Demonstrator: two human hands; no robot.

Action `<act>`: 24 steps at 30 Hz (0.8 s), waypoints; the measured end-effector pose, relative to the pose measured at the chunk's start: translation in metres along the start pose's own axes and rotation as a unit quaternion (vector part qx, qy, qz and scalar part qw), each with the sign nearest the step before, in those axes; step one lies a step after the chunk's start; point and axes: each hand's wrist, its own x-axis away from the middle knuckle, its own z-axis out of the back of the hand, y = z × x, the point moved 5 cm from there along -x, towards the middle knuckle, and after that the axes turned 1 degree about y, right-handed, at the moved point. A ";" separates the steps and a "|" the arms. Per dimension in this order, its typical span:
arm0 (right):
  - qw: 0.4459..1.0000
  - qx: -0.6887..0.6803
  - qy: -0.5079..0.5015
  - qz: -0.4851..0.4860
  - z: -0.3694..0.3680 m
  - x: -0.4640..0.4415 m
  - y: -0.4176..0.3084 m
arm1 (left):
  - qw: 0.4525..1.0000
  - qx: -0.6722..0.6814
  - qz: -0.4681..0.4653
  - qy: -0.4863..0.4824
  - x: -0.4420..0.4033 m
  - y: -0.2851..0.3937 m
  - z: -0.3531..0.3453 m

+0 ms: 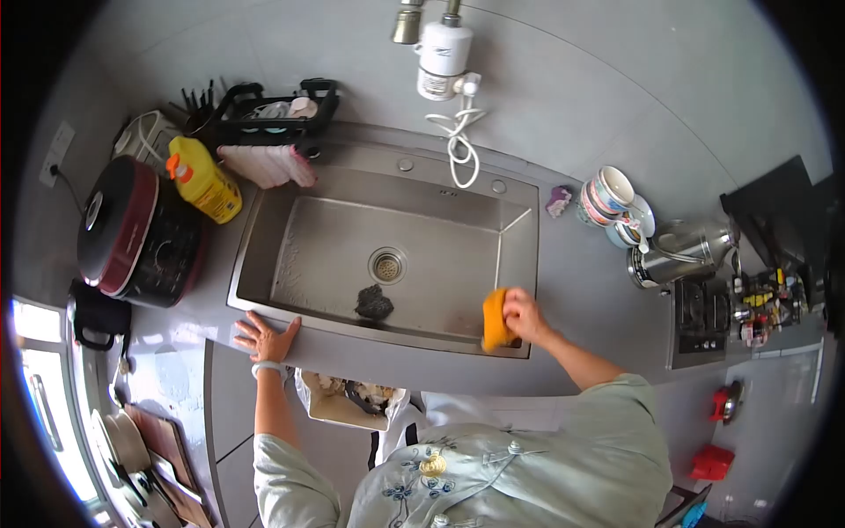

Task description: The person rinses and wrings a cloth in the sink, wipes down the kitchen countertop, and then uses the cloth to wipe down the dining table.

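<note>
My right hand (521,315) is closed on an orange cloth (496,322) at the near right corner of the steel sink (334,238). On the counter by the sink's near left corner, my left hand (267,338) rests with its fingers spread, holding nothing. A dark scouring pad (374,304) lies on the sink floor, just nearer than the round drain (387,265).
Left of the sink stand a rice cooker (123,231) and a yellow bottle (208,180). Stacked bowls (607,195) and a metal kettle (682,251) are on the right. A bin (348,409) with scraps sits below the counter edge.
</note>
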 end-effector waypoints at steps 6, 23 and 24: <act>0.964 0.121 0.236 0.035 0.063 -0.120 0.028 | 0.999 -0.030 -0.009 0.023 -0.017 -0.014 -0.013; 0.794 -0.271 0.422 -0.342 0.194 0.092 0.205 | 0.996 -0.087 -0.013 -0.004 -0.028 -0.015 -0.014; 0.750 -0.272 0.482 -0.363 0.198 0.107 0.219 | 0.996 -0.091 -0.012 0.003 -0.032 -0.018 -0.017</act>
